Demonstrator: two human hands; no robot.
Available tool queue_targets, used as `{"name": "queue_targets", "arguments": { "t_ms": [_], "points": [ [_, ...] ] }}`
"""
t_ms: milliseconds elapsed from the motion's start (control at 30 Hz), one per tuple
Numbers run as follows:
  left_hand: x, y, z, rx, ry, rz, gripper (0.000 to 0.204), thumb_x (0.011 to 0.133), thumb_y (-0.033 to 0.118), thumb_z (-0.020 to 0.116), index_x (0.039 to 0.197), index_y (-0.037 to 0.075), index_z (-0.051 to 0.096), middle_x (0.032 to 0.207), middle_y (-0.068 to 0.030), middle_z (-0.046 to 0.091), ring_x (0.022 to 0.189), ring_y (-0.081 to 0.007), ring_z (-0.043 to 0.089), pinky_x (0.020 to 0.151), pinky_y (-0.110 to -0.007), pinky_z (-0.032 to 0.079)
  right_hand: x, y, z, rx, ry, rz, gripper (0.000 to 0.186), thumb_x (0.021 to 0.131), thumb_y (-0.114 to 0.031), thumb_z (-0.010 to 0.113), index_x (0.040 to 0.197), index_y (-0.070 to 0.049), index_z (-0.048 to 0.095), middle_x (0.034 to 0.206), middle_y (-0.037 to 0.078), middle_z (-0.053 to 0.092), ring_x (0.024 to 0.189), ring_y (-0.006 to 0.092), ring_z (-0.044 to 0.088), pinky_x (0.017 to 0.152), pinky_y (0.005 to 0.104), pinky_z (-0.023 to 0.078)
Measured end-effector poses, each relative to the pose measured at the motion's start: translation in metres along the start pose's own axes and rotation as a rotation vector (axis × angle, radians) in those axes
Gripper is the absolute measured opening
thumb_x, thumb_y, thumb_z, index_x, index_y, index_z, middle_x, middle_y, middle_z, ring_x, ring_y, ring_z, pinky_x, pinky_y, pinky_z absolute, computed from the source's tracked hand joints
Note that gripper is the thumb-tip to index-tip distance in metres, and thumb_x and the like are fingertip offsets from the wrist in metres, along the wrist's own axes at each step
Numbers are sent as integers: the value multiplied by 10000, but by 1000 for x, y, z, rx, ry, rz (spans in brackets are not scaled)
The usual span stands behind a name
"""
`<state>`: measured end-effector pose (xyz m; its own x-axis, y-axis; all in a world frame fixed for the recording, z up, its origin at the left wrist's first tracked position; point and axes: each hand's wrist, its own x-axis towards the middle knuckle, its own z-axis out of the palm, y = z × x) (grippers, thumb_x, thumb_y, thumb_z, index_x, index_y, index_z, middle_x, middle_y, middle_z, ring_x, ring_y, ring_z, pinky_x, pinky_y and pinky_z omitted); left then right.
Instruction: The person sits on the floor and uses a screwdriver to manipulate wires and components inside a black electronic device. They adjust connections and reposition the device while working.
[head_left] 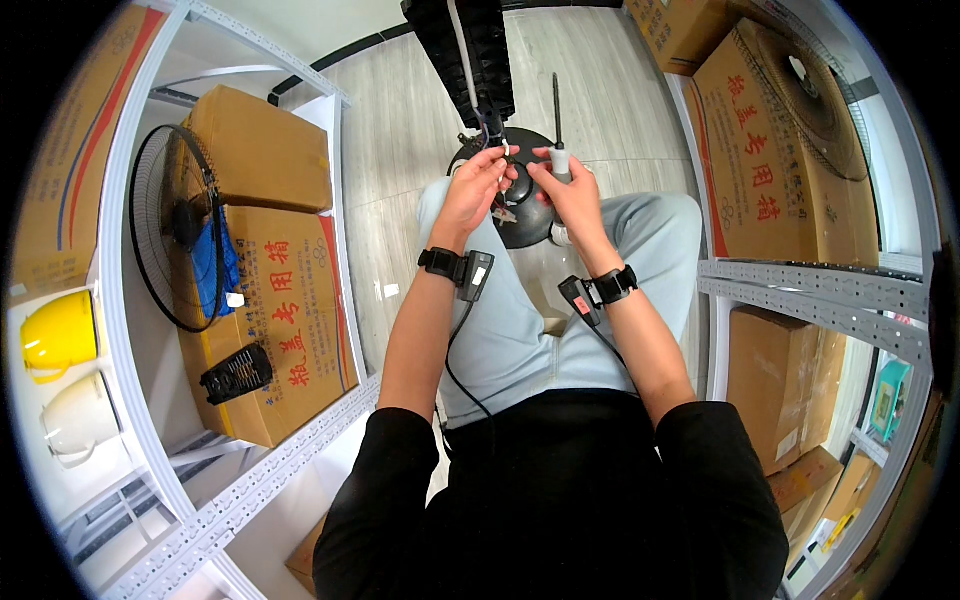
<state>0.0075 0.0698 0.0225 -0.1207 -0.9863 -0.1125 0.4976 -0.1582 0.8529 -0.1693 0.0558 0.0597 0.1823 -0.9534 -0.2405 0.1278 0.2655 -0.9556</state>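
Between my knees stands a black fan body, its dark column (465, 60) rising at the far side above a round black base (528, 225). Thin wires (486, 128) come out at the column's lower end. My left hand (468, 198) pinches a wire with a small white end (506, 148) between thumb and fingertips. Close by on the right, my right hand (578, 205) grips a screwdriver (560, 164) with a grey handle, its long dark shaft pointing away from me. The right thumb and index finger reach toward the left fingertips. Fingers partly hide the wiring.
On the left shelf are cardboard boxes (262, 150), a round fan grille (140, 215), a black vented cover (237, 374), and yellow (58, 335) and white mugs (80, 415). Another grille (800, 115) leans on a box (735, 190) at right. Metal shelf rails (820, 295) flank me.
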Motion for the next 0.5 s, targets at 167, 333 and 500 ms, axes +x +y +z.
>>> {"name": "queue_targets", "arguments": {
  "t_ms": [167, 333, 500],
  "points": [
    [0, -5, -2, 94, 12, 10, 297, 955, 83, 568, 1227, -36, 559, 954, -64, 638, 868, -134, 599, 764, -265, 471, 7, -12, 7, -37, -58, -82, 288, 847, -174, 732, 1096, -48, 659, 749, -33, 626, 571, 42, 560, 501, 192, 434],
    [0, -4, 0, 138, -11, 25, 270, 934, 83, 600, 1181, -25, 597, 894, -58, 656, 810, -119, 613, 707, -247, 476, 9, -8, 5, -80, -74, -103, 254, 847, -195, 731, 1046, -45, 680, 732, -21, 645, 568, 42, 564, 506, 202, 442],
    [-1, -2, 6, 197, -5, -9, 244, 922, 83, 614, 1145, -15, 625, 840, -48, 656, 747, -109, 611, 662, -240, 473, 9, -5, 4, -163, -15, -85, 212, 848, -226, 727, 947, -41, 703, 709, -2, 661, 556, 47, 572, 507, 209, 447]
  ]
}}
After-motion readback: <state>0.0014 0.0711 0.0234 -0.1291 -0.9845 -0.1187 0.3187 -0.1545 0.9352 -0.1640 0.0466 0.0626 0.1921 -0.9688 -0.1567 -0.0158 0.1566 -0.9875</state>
